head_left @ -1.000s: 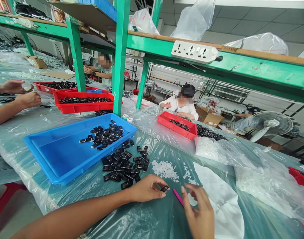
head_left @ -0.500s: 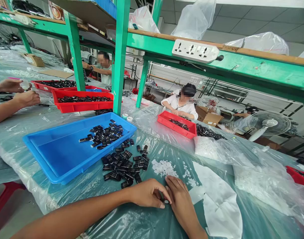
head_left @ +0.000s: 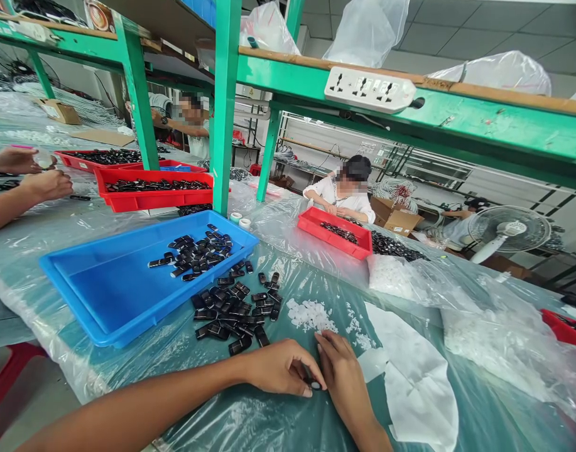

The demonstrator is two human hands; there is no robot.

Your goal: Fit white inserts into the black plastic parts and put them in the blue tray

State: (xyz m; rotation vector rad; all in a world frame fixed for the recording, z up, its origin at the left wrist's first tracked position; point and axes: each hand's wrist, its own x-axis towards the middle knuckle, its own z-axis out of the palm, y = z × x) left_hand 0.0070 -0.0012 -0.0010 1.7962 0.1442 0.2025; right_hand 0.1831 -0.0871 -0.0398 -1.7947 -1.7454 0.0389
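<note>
My left hand [head_left: 284, 370] is closed, its thumb and index finger pinching a small black plastic part [head_left: 315, 385] with a pale round end. Most of that part is hidden by the fingers. Beside it, my right hand [head_left: 344, 373] lies low over the table, fingers stretched toward a scatter of small white translucent pieces [head_left: 309, 315] and the fingertips at their near edge. Its thumb is mostly out of sight. Similar black parts [head_left: 233, 311] form a loose pile left of the white pieces. More lie in the right end of a blue tray [head_left: 113, 295].
A white cloth-like sheet [head_left: 419, 383] lies right of my hands, near plastic bags of white pieces [head_left: 495, 351]. Red trays [head_left: 158, 199] of black parts stand farther back. A green shelf post [head_left: 225, 119] rises behind the blue tray. A co-worker's hands [head_left: 45, 185] are at the left.
My right hand has shifted slightly away from the left, widening the gap between them. The black part in my left hand shows more of its pale end.
</note>
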